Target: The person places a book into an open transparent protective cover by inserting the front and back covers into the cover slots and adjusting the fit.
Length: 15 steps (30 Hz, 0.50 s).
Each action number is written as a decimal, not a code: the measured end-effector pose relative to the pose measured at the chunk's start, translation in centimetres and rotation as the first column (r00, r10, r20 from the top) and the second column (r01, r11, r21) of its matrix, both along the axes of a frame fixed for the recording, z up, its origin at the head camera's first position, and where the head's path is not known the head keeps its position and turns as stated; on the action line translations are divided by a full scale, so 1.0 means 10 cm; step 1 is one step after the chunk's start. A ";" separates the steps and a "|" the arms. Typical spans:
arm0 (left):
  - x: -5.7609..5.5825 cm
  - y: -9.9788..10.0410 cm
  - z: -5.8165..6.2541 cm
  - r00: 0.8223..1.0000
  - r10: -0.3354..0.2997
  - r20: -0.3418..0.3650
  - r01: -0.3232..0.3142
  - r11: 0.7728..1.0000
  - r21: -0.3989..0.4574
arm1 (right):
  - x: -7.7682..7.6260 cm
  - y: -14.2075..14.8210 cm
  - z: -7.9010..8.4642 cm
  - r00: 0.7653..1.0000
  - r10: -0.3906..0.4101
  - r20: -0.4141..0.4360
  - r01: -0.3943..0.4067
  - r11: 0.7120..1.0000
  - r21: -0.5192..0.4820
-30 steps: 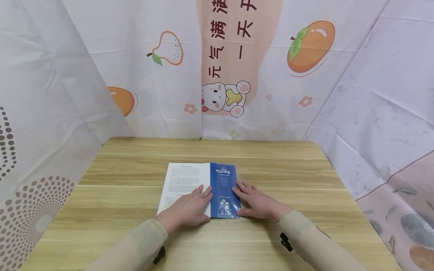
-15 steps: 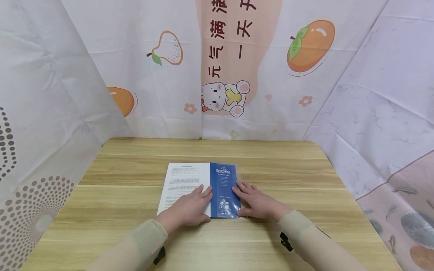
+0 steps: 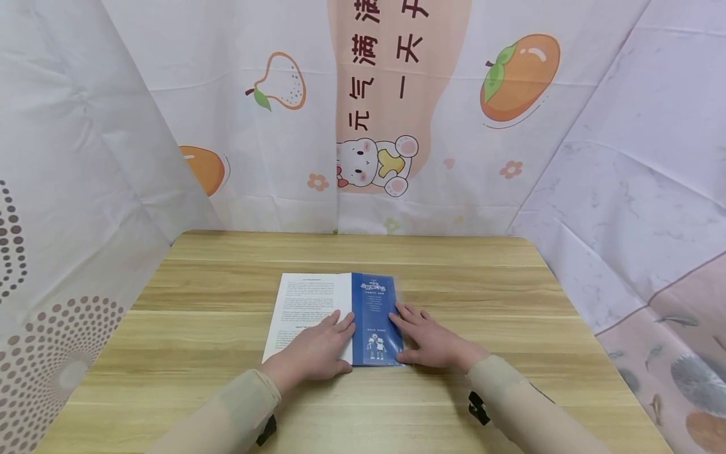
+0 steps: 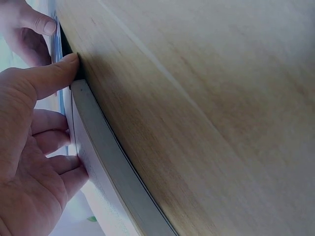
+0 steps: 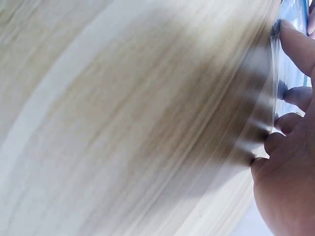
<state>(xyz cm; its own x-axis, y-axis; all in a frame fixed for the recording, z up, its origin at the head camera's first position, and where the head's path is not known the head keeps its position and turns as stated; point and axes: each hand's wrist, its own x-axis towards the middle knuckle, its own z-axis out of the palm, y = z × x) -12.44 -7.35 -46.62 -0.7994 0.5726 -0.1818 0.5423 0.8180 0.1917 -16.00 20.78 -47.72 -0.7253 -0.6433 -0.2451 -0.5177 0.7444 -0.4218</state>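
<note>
An open book (image 3: 309,293) lies on the wooden table, a white printed page on its left and a narrow blue flap (image 3: 377,315) with white print and figures on its right. Clear glossy plastic covers the blue part. My left hand (image 3: 316,350) rests on the page, fingertips by the blue fold. In the left wrist view its thumb (image 4: 56,73) touches the book's near edge, beside the thick page block (image 4: 106,132). My right hand (image 3: 428,339) rests at the blue flap's right edge; in the right wrist view its fingertips touch the clear plastic (image 5: 275,73).
The wooden table (image 3: 482,277) extends around the book on all sides. White printed cloth (image 3: 238,126) hangs behind it, and more cloth hangs at the left and right. Black straps (image 3: 479,407) show under both forearms.
</note>
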 end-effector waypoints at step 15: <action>0.01 -0.02 0.01 1.000 0.010 0.017 -0.011 0.998 0.058 | 0.05 -0.01 0.01 0.999 0.005 0.048 -0.005 1.000 -0.012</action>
